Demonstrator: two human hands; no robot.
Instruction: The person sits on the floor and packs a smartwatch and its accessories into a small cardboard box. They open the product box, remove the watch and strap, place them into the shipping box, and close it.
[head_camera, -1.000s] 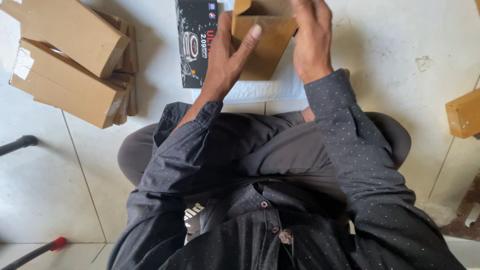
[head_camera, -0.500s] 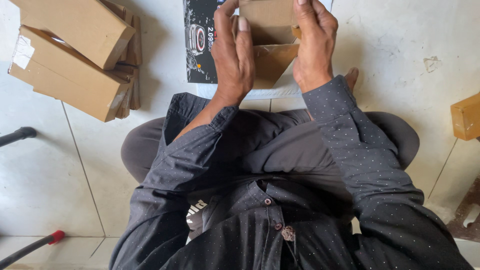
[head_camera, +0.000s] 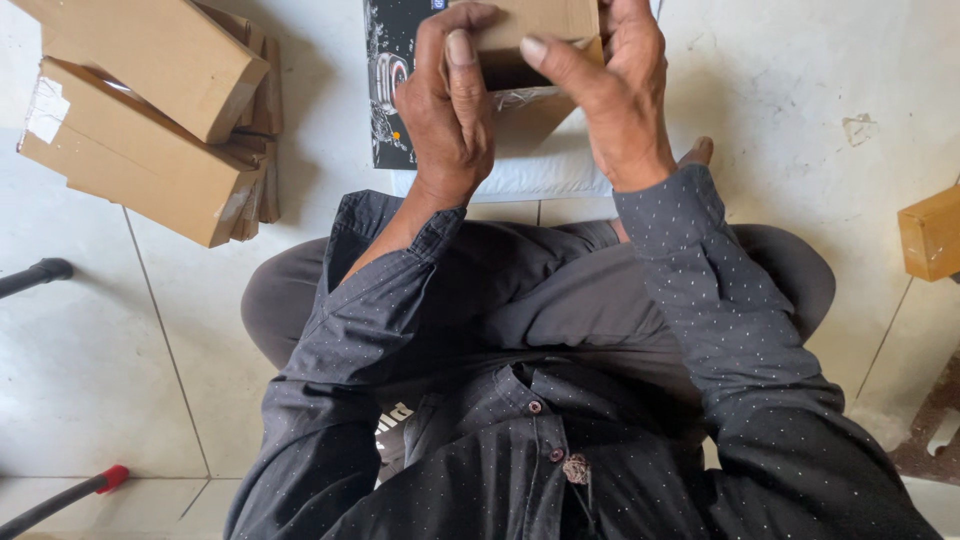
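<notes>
Plain brown cardboard box (head_camera: 535, 25), open flap underneath, pinched between left hand (head_camera: 450, 115) and right hand (head_camera: 620, 95)

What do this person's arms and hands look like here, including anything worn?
Both arms are covered by long dark grey shirt sleeves sprinkled with tiny pale dots, cuffs ending at the wrists. The left hand and right hand are bare: no gloves, and no rings or watch show.

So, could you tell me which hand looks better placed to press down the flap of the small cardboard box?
Probably the right hand: its thumb lies across the small cardboard box at the flap edge, while the left hand grips the side, steadying it.
</notes>
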